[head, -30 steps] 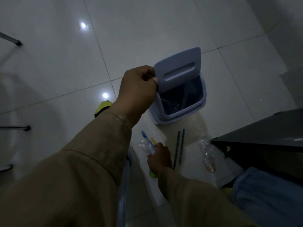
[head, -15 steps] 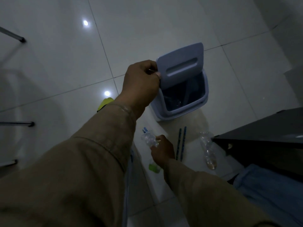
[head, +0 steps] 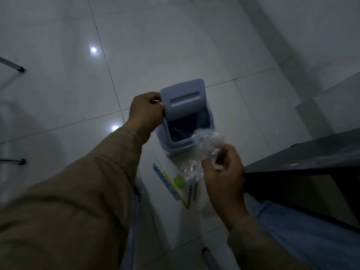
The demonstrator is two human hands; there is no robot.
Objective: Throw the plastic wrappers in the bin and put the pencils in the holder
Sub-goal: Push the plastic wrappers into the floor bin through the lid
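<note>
Head view: we stand over a tiled floor, bin (head: 190,131) at frame centre.
Left hand (head: 146,112): fingers pinched on the edge of the lid (head: 183,98); we judge this tips it up to keep the mouth clear.
Right hand (head: 224,172): fingers curled shut on a clear wrapper (head: 208,141), held just below-right of the bin mouth, ready to drop in.
Wrapper axis: crumpled, running from the hand up-left toward the bin.
Pencils (head: 171,186): on the floor below the bin, long axes running upper left to lower right, near a green thing (head: 179,181).
Holder: we cannot see one.
</note>
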